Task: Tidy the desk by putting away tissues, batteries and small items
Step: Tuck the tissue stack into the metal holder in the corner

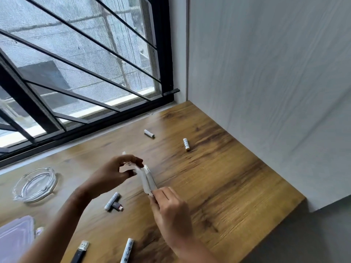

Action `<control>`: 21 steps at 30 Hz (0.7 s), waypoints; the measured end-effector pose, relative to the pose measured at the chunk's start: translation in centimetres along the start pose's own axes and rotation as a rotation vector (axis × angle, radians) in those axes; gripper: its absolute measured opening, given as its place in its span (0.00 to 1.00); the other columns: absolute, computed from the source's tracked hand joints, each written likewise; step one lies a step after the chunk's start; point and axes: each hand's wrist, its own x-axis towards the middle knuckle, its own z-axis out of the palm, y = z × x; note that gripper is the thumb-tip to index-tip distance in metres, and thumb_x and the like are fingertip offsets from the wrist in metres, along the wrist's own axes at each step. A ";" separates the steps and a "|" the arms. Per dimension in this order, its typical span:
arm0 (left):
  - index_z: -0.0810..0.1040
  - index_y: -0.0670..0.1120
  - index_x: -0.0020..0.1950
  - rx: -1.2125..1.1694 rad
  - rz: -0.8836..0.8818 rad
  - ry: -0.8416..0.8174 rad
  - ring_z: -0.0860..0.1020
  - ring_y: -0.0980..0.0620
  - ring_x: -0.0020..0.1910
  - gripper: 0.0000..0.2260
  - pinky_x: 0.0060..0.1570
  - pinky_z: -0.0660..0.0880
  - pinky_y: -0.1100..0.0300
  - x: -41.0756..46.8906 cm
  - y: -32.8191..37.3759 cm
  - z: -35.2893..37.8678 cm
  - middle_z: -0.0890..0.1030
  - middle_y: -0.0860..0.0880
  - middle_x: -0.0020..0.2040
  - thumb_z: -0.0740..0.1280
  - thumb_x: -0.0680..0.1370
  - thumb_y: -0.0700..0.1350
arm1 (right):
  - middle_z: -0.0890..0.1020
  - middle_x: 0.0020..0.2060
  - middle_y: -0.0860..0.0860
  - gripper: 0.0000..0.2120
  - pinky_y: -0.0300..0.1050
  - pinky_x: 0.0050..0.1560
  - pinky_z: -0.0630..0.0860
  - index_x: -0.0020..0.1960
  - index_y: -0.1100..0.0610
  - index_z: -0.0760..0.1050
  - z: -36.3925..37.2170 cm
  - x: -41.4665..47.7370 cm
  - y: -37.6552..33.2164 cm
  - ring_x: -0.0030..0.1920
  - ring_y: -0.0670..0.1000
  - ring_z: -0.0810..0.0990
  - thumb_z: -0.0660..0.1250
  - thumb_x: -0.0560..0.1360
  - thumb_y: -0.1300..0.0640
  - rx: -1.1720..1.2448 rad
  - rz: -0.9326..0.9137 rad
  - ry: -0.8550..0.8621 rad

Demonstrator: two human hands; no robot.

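I hold a folded white tissue (pixel 147 180) over the middle of the wooden desk (pixel 237 186), lifted clear of the top. My right hand (pixel 171 207) pinches its lower end between thumb and curled fingers. My left hand (pixel 115 172) curls over its upper end, fingertips and thumb nipping the edge. The picture is blurred here, so I cannot make out the folds.

Just below my left wrist a white battery (pixel 112 201) lies touching a small dark USB adapter (pixel 118 206). Beyond the tissue, towards the barred window (pixel 76 63), a second battery (pixel 149 133) lies on the wood. A third battery (pixel 186 144) lies to its right, nearer the pale wall panel (pixel 266 82). At the near edge a fourth battery (pixel 127 250) lies beside my right forearm, with a black USB stick (pixel 80 252) to its left. A glass ashtray (pixel 35 185) sits at the left, and a clear plastic box (pixel 15 240) in the lower left corner.
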 end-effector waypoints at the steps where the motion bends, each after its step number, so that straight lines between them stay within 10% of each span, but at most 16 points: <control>1: 0.76 0.63 0.52 -0.002 0.006 0.022 0.74 0.64 0.58 0.18 0.62 0.67 0.61 -0.2 -0.1 0.2 0.79 0.64 0.54 0.68 0.73 0.38 | 0.80 0.37 0.46 0.09 0.37 0.36 0.77 0.45 0.53 0.77 0.0 0.0 0.1 0.38 0.45 0.78 0.61 0.74 0.50 0.010 0.014 0.018; 12: 0.62 0.45 0.70 -0.456 -0.173 0.511 0.69 0.52 0.66 0.24 0.66 0.68 0.51 -4.3 -0.2 7.3 0.69 0.51 0.67 0.63 0.76 0.34 | 0.75 0.64 0.49 0.41 0.33 0.63 0.65 0.71 0.54 0.63 0.7 -1.0 0.3 0.63 0.46 0.73 0.51 0.66 0.30 0.215 0.273 -0.138; 21: 0.74 0.45 0.60 -0.599 -0.220 0.441 0.78 0.68 0.49 0.19 0.50 0.73 0.73 -4.8 -0.1 11.6 0.81 0.59 0.50 0.59 0.75 0.27 | 0.83 0.49 0.53 0.22 0.42 0.49 0.75 0.66 0.53 0.70 2.0 -0.9 1.0 0.49 0.51 0.81 0.66 0.74 0.51 0.225 0.306 -0.147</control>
